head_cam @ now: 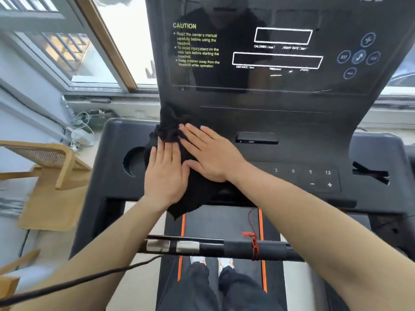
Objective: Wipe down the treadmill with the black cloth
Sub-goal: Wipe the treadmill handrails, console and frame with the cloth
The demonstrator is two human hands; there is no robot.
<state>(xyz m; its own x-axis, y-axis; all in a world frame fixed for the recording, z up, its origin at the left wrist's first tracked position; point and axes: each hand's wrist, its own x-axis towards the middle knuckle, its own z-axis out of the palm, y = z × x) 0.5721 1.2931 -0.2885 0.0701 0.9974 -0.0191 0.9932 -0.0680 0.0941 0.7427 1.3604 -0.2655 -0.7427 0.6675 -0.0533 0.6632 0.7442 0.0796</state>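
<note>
The treadmill console (292, 122) fills the view, dark grey with a glossy display panel above. A crumpled black cloth (171, 129) lies on the console's left part, its lower corner hanging over the front edge. My left hand (165, 173) presses flat on the cloth, fingers together and pointing away from me. My right hand (207, 151) also lies flat on the cloth, fingers angled up and to the left, partly overlapping the left hand. Both palms rest on top of the fabric without gripping it.
A round cup holder (132, 161) sits left of the cloth. Speed buttons (318, 178) are on the right. A handlebar (202, 245) with a red cord (253, 241) crosses below. A wooden chair (51, 167) stands at left, under a window (74, 52).
</note>
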